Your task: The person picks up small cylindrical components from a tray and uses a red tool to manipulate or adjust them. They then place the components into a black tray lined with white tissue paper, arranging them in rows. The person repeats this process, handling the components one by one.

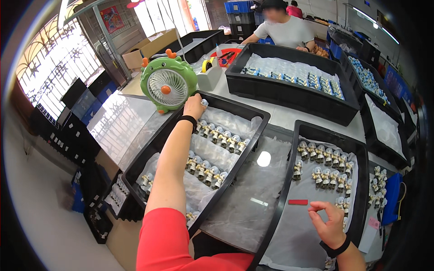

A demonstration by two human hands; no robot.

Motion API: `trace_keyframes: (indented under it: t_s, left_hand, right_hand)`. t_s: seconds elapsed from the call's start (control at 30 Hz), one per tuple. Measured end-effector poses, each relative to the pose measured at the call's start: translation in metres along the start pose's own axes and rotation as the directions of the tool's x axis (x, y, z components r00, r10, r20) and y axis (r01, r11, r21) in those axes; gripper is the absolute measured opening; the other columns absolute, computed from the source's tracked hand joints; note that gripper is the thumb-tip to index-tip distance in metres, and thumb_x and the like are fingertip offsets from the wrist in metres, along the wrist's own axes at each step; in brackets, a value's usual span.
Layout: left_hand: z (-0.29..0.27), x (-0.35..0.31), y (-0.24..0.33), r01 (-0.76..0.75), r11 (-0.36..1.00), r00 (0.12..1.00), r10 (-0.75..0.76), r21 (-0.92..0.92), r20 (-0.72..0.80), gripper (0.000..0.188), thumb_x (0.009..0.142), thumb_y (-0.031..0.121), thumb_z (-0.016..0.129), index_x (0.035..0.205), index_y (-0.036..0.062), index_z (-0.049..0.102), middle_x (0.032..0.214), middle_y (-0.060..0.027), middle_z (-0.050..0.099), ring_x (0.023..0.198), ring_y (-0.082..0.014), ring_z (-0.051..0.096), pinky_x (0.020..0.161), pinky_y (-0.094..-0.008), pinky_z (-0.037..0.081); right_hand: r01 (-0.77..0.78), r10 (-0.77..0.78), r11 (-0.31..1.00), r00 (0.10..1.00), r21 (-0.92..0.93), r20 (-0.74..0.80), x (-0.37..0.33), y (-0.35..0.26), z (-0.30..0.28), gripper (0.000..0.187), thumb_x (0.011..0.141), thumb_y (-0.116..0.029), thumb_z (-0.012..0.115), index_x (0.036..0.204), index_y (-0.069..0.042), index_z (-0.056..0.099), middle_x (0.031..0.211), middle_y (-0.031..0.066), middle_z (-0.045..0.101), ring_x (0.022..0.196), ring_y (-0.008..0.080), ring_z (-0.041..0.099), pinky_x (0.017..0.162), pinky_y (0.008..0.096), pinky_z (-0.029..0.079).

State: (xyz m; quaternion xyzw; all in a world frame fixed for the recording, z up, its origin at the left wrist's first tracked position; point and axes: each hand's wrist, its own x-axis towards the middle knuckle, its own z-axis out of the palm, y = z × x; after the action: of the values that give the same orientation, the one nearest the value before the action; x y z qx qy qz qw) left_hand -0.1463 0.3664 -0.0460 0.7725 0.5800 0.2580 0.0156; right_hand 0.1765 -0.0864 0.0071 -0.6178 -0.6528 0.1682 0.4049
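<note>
My left hand (194, 107) reaches to the far end of the left black tray (258, 128), its fingers closed round a small figurine (204, 103) with a pale head. Rows of similar white, gold and dark figurines (224, 139) lie on white sheeting in that tray; my left forearm hides part of them. Above the right black tray (289, 192) is my right hand (329, 226), its fingers bent, thumb and forefinger a little apart with nothing visible between them. Just left of its fingertips shows a red strip (298, 202). Figurines (327, 177) stand in rows in this tray's far and right parts.
A green animal-shaped fan (167, 83) stands by the left tray's far end. Beyond is a large black tray (289, 92) with blue-and-white pieces. Another person (287, 34) sits behind it. More figurines (376, 189) and a blue bin (392, 198) are at the right.
</note>
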Motion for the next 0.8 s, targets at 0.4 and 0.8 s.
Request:
trace_keyframes:
  t_s: [0.4,0.8]
  left_hand:
    - [-0.010,-0.003,-0.006,-0.174,0.979,0.985,0.172,0.105,0.032,0.038,0.066,0.018,0.073,0.100,0.0021,0.066,0.091,-0.0163,0.066,0.086,-0.0318,0.063,0.078,-0.0388,0.049]
    - [-0.017,-0.011,-0.021,-0.198,0.980,0.973,0.197,-0.004,0.117,0.030,0.073,0.012,0.068,0.101,0.0019,0.065,0.082,-0.0165,0.067,0.077,-0.0291,0.065,0.073,-0.0357,0.050]
  right_hand:
    - [-0.004,0.003,1.000,0.999,0.017,0.032,0.001,0.005,0.003,0.019,0.075,0.000,0.067,0.094,-0.003,0.063,0.076,0.0089,0.066,0.069,0.0227,0.064,0.063,0.0300,0.049]
    - [-0.022,0.019,0.999,0.997,0.035,0.070,0.002,0.003,0.004,0.018,0.075,0.000,0.067,0.092,-0.002,0.063,0.076,0.0084,0.066,0.070,0.0220,0.064,0.064,0.0304,0.049]
